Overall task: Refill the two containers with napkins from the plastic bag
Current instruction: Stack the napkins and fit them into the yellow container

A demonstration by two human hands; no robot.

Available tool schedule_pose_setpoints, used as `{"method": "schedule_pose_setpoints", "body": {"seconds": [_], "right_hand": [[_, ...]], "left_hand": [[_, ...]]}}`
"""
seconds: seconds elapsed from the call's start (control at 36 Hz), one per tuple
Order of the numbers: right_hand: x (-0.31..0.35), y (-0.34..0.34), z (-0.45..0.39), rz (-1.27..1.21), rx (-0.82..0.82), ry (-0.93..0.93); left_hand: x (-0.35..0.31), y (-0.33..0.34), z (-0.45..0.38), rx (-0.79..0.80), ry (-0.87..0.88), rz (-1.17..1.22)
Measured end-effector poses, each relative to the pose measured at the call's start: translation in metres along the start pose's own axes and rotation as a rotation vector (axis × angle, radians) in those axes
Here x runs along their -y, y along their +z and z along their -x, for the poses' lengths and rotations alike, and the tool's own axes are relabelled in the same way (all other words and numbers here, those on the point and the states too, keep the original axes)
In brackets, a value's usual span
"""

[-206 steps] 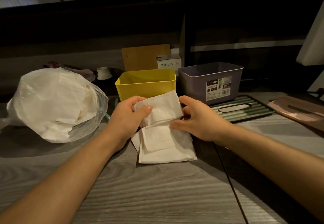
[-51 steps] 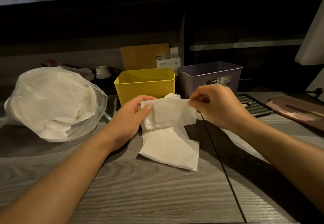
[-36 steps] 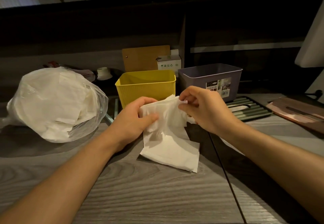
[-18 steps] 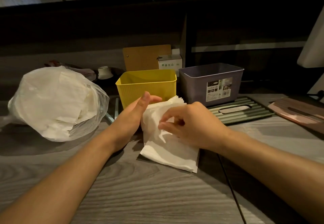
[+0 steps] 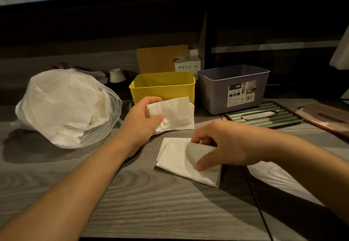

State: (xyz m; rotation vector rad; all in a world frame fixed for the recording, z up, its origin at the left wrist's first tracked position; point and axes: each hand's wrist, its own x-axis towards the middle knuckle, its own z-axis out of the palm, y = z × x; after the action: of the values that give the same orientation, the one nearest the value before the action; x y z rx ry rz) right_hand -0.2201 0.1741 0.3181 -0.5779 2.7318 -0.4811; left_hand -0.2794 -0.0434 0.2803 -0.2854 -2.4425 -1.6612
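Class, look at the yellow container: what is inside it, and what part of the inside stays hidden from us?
The yellow container shows only bare inner walls, no napkins. Its floor is hidden by the front wall, so a flat napkin there cannot be ruled out.

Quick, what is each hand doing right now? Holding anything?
Left hand: closed on a bunch of napkins, lifted near the yellow box.
Right hand: pinching the top napkin of the pile on the table.
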Motion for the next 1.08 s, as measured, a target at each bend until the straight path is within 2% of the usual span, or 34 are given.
{"method": "schedule_pose_setpoints", "body": {"seconds": [0.14, 0.31, 0.47, 0.61, 0.75, 1.0, 1.08], "right_hand": [[0.003, 0.002, 0.002, 0.009, -0.074, -0.117], [0.001, -0.003, -0.003, -0.411, -0.282, -0.1], [0.003, 0.012, -0.018, 0.008, -0.206, 0.019], [0.01, 0.007, -0.014, -0.103, -0.135, 0.089], [0.009, 0.009, -0.016, -0.132, -0.143, 0.034], [0.004, 0.013, -0.014, -0.196, -0.217, -0.115], [0.0, 0.007, -0.012, -0.273, -0.324, -0.159]], "left_hand": [[-0.002, 0.0, 0.001, 0.001, 0.007, 0.013], [-0.003, 0.0, 0.0, 0.051, 0.009, 0.063], [-0.003, 0.002, 0.001, 0.012, -0.011, 0.087], [-0.004, 0.001, 0.001, 0.03, 0.001, 0.06], [-0.004, 0.001, 0.002, 0.06, 0.008, 0.089], [-0.007, 0.001, 0.004, 0.106, -0.034, 0.143], [-0.007, 0.0, 0.003, 0.16, -0.065, 0.162]]}}
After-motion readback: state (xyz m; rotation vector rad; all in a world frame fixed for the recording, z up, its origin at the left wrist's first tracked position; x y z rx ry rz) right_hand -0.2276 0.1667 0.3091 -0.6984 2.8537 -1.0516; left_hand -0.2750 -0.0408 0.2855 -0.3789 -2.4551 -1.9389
